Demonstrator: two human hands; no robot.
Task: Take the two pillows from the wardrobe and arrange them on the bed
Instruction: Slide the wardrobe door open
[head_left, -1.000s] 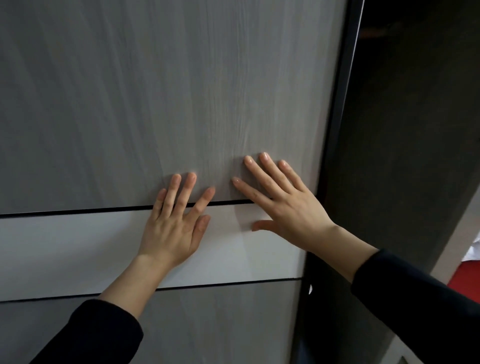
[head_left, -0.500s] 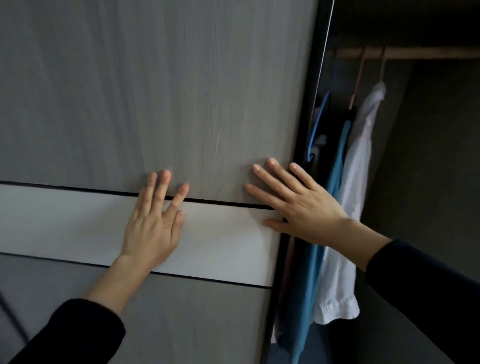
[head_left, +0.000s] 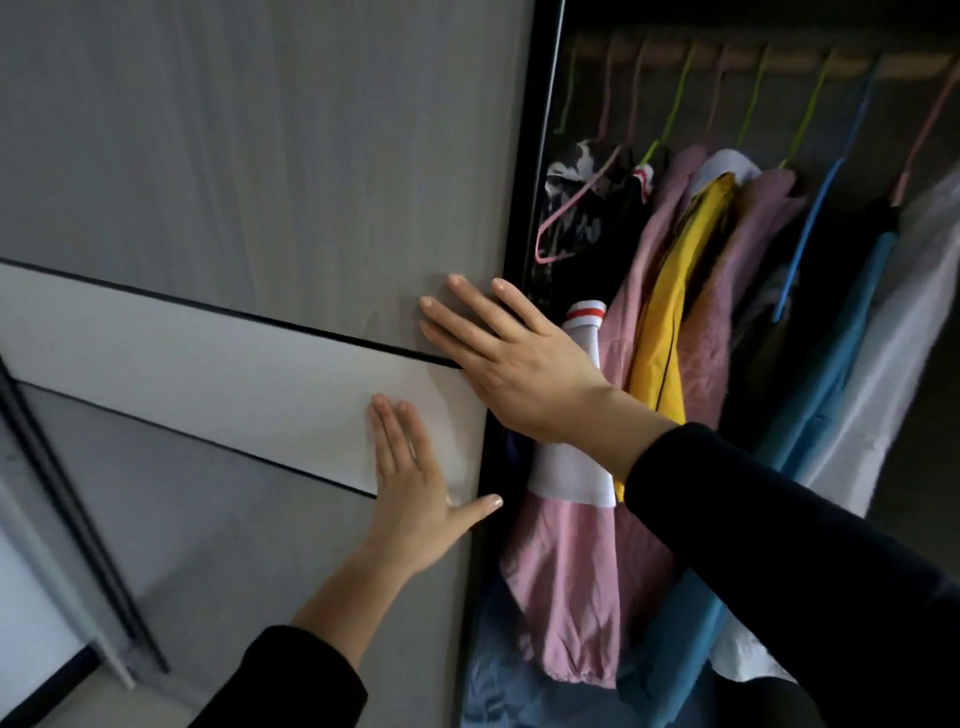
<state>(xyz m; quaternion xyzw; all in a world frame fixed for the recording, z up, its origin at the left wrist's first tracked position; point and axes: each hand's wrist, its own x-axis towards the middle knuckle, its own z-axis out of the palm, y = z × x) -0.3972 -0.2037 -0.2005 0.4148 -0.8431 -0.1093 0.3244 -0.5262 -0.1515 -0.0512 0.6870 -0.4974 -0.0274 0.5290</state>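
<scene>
Against the sliding door (head_left: 249, 156) of the wardrobe both hands are laid flat, with nothing gripped in either. The right hand (head_left: 511, 358) is spread open near the door's right edge, its fingers (head_left: 457, 312) pressed on the grey wood-grain panel just above a thin black line, while the heel of the hand overhangs the black edge strip (head_left: 540, 156). The left hand (head_left: 415, 493) is placed lower, its fingers extended onto the pale band (head_left: 208, 364) that crosses the door, and its thumb is stretched right to touch the door's edge. Both forearms are covered by black sleeves (head_left: 779, 561).

To the right of the door edge an open section of the wardrobe is seen. A wooden rail (head_left: 779, 57) runs across the top, and thin hangers in pink, green and blue are hooked over it. Clothes are packed closely below: a black-and-white patterned piece beside the edge, then a pink garment (head_left: 571, 571), a yellow one (head_left: 670, 322), a blue one (head_left: 841, 364) and a white shirt (head_left: 904, 364) at the far right. Little free room is left between the garments, and the right forearm crosses in front of them.

At the lower left, dark door tracks (head_left: 78, 519) are seen running diagonally, blurred.

No pillows can be made out in the open section; whatever lies behind the clothes or the door is hidden.
</scene>
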